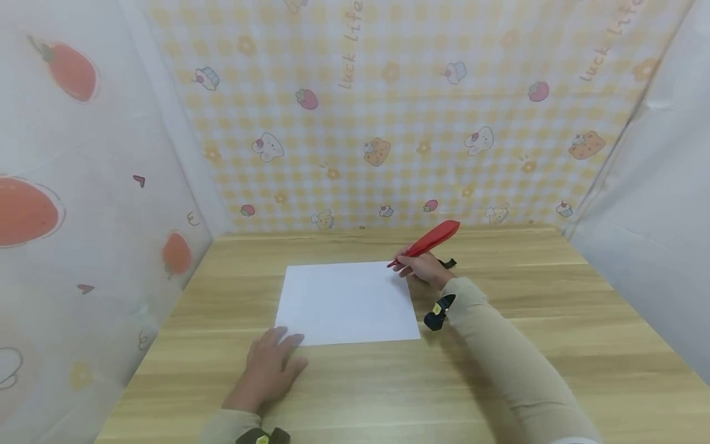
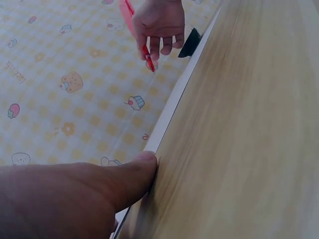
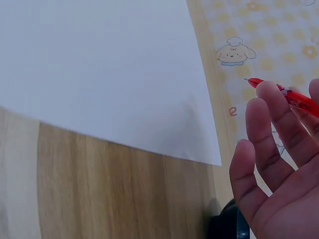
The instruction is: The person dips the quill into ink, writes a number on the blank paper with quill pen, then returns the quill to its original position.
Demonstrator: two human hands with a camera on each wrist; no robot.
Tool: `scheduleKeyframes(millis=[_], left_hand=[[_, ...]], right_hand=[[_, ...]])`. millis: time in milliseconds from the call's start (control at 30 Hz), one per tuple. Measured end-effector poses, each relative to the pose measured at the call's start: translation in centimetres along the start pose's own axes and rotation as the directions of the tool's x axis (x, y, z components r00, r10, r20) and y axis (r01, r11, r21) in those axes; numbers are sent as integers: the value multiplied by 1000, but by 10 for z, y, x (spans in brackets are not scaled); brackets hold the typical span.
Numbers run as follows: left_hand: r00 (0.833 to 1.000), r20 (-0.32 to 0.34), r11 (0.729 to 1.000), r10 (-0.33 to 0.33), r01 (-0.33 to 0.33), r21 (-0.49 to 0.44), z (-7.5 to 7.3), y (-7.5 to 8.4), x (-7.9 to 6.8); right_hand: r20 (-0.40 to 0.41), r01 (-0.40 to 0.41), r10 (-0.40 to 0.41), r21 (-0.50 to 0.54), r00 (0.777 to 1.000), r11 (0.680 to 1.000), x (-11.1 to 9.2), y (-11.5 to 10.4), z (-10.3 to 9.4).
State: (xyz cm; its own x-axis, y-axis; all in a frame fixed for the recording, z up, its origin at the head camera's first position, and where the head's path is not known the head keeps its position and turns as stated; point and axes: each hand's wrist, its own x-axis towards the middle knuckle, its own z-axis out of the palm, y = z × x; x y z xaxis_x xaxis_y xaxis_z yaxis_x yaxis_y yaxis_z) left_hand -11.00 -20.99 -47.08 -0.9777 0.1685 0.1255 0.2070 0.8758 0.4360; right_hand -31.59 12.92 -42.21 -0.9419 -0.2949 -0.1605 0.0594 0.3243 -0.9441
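My right hand pinches a red feather pen over the far right corner of a blank white sheet of paper. The pen's tip points left, and the feather rises up to the right. In the right wrist view the pen shows a fine bare metal tip, held off the paper. My left hand rests at the sheet's near left corner with fingers spread, fingertips on the paper. Its thumb lies by the near edge in the left wrist view.
Just behind my right hand stands a small dark object, partly hidden by the hand; the left wrist view shows it as a dark tapered base. The wood-grain table meets a yellow checked backdrop at its far edge.
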Motion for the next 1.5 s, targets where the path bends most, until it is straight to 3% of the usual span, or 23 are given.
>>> scheduleKeyframes(millis=[333, 633, 767, 900, 1200, 1500], left_hand=[[998, -45, 998, 33, -35, -46, 5, -1, -1], [998, 15, 993, 61, -59, -107, 6, 5, -3], [997, 45, 991, 58, -52, -120, 5, 8, -3], [996, 50, 991, 72, -66, -114, 6, 7, -3], [994, 40, 990, 98, -93, -102, 9, 5, -3], [995, 69, 993, 69, -63, -97, 9, 2, -3]], right_hand=[[15, -17, 17, -6, 1000, 1000, 8, 2, 20], [2, -60, 60, 24, 998, 998, 13, 1, 35], [19, -33, 33, 30, 999, 999, 15, 2, 39], [33, -1, 0, 27, 999, 1000, 15, 2, 44], [20, -10, 9, 26, 1000, 1000, 16, -4, 56], [14, -10, 9, 45, 1000, 999, 24, -4, 69]])
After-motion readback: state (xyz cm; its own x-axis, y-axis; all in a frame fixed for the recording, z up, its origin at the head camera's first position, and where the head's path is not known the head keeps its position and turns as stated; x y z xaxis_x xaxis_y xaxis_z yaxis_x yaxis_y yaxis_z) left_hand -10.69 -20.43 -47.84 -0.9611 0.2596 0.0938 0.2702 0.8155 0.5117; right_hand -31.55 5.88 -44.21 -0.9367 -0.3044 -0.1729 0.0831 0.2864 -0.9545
